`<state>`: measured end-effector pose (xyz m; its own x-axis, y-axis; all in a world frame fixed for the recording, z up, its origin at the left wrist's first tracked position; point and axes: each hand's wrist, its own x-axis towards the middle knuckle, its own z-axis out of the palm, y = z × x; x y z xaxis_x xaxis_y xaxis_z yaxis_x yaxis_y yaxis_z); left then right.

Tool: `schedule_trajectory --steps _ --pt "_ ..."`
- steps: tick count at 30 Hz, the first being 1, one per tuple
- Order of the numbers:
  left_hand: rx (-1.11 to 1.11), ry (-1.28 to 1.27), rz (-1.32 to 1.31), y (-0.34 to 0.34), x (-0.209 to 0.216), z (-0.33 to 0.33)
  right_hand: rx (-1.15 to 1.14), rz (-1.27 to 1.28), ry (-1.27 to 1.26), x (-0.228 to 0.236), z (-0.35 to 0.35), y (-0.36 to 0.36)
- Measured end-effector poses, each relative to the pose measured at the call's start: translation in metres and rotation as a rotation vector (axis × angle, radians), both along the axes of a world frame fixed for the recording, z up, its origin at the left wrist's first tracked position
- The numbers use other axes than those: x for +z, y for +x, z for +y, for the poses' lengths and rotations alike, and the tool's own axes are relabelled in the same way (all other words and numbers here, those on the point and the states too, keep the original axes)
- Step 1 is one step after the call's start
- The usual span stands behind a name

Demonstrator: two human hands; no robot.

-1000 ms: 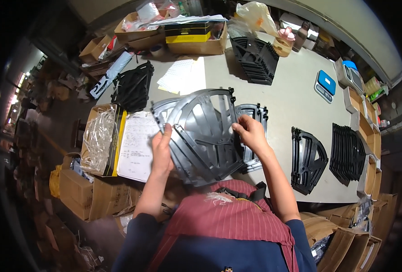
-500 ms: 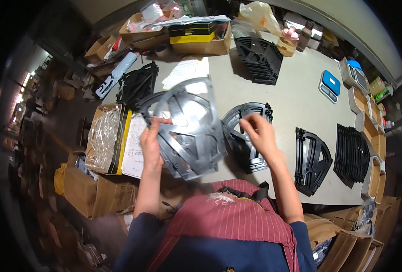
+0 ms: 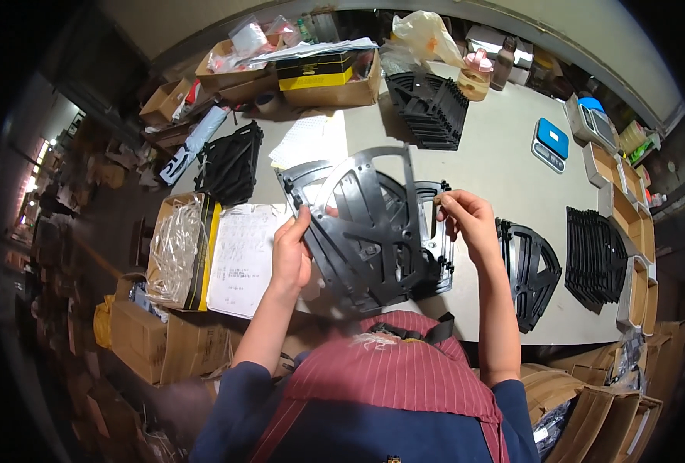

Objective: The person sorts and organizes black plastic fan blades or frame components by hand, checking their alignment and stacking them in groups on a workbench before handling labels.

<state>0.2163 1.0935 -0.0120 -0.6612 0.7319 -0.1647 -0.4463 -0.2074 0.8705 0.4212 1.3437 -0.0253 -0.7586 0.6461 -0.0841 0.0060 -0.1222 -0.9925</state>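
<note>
Above the table's near edge, my left hand (image 3: pixel 292 251) is closed on black fan-shaped plastic frames (image 3: pixel 392 251). At least two of them overlap, with open cutouts and ribs. My right hand (image 3: pixel 470 220) is just right of them, thumb and fingers pinched together. Whatever it pinches, if anything, is too small to make out. Behind the held frames, a pile of similar black frames (image 3: pixel 439 270) lies on the table, partly hidden by them. Another short stack of frames (image 3: pixel 531 270) rests right of my right forearm.
Taller stacks of black frames stand at the far right (image 3: pixel 593 255) and the back (image 3: pixel 427 108). Left lie written sheets (image 3: pixel 242 262), a box of clear strips (image 3: pixel 179 247) and a black folded bundle (image 3: pixel 230 166). A blue-topped scale (image 3: pixel 551 143) and cardboard trays (image 3: pixel 632 224) line the right side.
The held frames and my left hand have shifted right, now covering more of the pile behind. My right hand has moved slightly right, its fingertips by the pile's right edge.
</note>
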Motion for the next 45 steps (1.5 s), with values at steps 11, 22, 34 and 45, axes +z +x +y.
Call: schedule_trajectory --steps 11,22,34,45 --pt "0.018 0.007 -0.081 -0.001 -0.017 0.002 -0.003 -0.174 0.157 0.001 -0.012 -0.009" --pt "0.0 0.087 0.035 0.014 0.0 0.021 -0.016 0.375 -0.149 0.047 0.007 0.009" --pt "0.046 -0.11 0.332 0.01 -0.012 0.025 -0.402 0.421 0.396 0.084 -0.026 0.019" --pt "-0.104 -0.009 0.092 0.032 -0.007 0.039 0.024 0.015 1.098 0.023 -0.095 -0.014"
